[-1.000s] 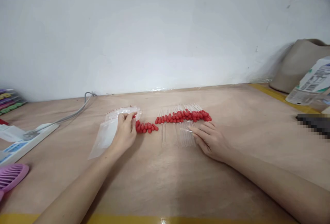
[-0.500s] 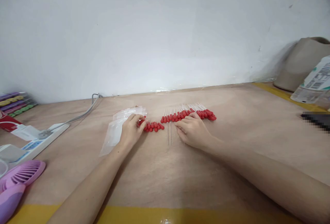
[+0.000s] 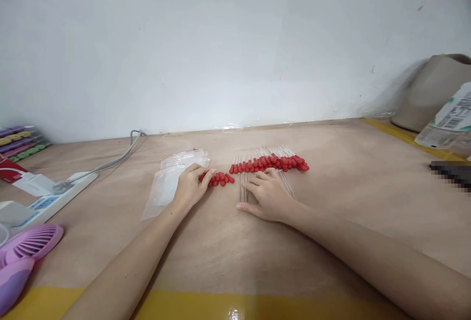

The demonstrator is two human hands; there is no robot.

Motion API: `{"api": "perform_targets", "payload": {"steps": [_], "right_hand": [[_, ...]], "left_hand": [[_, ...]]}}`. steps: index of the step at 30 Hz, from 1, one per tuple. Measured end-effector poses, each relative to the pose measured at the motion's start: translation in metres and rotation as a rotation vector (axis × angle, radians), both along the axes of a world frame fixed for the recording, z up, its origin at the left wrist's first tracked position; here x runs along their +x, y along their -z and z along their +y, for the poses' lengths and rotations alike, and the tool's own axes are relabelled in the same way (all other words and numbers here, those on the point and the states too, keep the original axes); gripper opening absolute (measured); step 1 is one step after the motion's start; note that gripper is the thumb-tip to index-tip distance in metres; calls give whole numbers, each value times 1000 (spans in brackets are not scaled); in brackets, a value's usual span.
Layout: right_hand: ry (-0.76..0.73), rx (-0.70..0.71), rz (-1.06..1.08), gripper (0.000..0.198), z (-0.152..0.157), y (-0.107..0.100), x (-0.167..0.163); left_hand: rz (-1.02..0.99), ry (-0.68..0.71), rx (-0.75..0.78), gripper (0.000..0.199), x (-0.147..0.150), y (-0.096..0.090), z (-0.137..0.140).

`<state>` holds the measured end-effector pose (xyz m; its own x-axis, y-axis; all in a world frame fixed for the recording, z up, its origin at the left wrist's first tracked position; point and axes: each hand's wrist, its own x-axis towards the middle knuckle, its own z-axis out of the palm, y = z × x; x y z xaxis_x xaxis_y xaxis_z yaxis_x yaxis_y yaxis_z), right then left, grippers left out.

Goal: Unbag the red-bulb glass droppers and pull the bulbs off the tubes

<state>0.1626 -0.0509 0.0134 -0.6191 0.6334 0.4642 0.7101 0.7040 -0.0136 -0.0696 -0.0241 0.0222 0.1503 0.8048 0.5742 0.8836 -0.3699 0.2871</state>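
My left hand [image 3: 192, 182] rests at the left end of a small pile of red bulb-shaped caps [image 3: 221, 178]. Its thumb and fingertips come together in a pinch, with red showing between them. Farther right runs a row of red caps [image 3: 253, 165] with thin clear tubes [image 3: 281, 151] pointing away toward the wall. My right hand [image 3: 267, 193] lies just below that row, fingers and thumb spread over more thin clear tubes [image 3: 241, 187] that stick out on both sides of it.
Clear zip bags [image 3: 167, 177] lie beyond and left of my left hand. At the left are a white power strip [image 3: 69, 190] with a grey cable [image 3: 116, 162] and a purple fan [image 3: 33, 246]. A beige container [image 3: 429, 92] and a plastic package [image 3: 445, 126] stand at the right.
My right hand has drawn slightly back toward me and spread its fingers; more clear tubes show beside it. My left thumb and fingers have closed together at the red caps.
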Motion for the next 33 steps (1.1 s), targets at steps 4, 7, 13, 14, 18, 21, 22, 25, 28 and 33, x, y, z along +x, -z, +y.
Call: {"api": "perform_targets", "payload": {"steps": [4,7,13,14,18,21,22,25,28,33], "right_hand": [[-1,-9,-13,52,1,2,1],[3,4,-6,52,1,1,2],[0,43,19,44,-3,-9,22],[-2,50,18,41,-3,-9,28],[-2,68,42,31,-6,-3,57],[10,68,100,27,-7,7,73],[17,67,129,25,-8,11,76],[50,64,235,23,-7,19,80],[71,54,315,23,-6,22,81],[94,8,340,22,-4,24,82]], "left_hand": [[23,-53,71,26,-1,-1,0],[26,-106,141,26,-4,-1,1],[35,-161,238,24,-11,-1,2],[37,-166,251,23,-11,-1,2],[86,-198,342,16,-7,-1,0],[166,-166,371,11,7,-3,-5],[194,-140,354,12,13,-4,-6],[278,-62,241,15,35,-6,-5],[327,-7,130,14,54,-6,5],[353,21,59,18,69,-10,26]]}}
